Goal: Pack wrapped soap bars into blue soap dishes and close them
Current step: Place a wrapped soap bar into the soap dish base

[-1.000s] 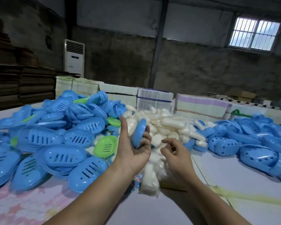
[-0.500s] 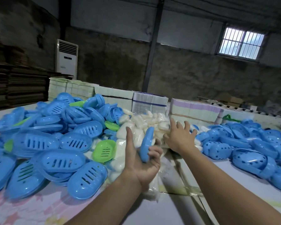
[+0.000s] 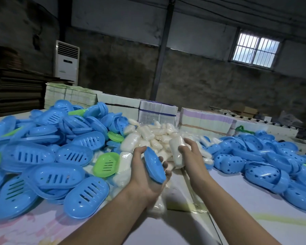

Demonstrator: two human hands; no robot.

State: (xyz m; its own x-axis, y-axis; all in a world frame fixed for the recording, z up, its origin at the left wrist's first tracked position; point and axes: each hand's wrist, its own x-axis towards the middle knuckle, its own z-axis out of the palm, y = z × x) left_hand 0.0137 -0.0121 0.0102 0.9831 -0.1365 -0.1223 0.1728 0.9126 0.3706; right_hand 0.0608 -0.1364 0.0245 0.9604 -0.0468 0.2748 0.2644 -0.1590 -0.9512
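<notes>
1. The right hand (image 3: 187,156) has its fingers (image 3: 183,149) curled round a wrapped soap bar (image 3: 177,151), gripping it about the middle, the bar standing nearly upright above the table

2. The left hand (image 3: 145,172) lies palm up with its fingers (image 3: 163,165) curled under a blue soap dish (image 3: 155,167) and the thumb at its far end; the dish is tilted on edge, so I cannot tell whether its hollow faces the soap

3. Bar and dish are just beside each other, not touching, so the step in hand looks to be laying the soap into the dish

4. The bar will likely feel firm and fairly solid for its size, but its clear film wrap looks slick and loose, so a grip across the width is safer than a pinch at the ends, where the film may slide

5. The dish looks like thin, light, stiff plastic; holding it by the rim or cradling it underneath keeps the opening free, and squeezing the sides could flex it and spoil the fit of a lid

6. Behind the hands lies the pile of wrapped soap bars (image 3: 155,137); to the left a heap of slotted blue lids and dishes (image 3: 48,156) with a green dish (image 3: 106,164) among them; to the right, more blue dishes with round holes (image 3: 254,156)

7. Stacked cartons (image 3: 157,110) line the table's far edge
</notes>
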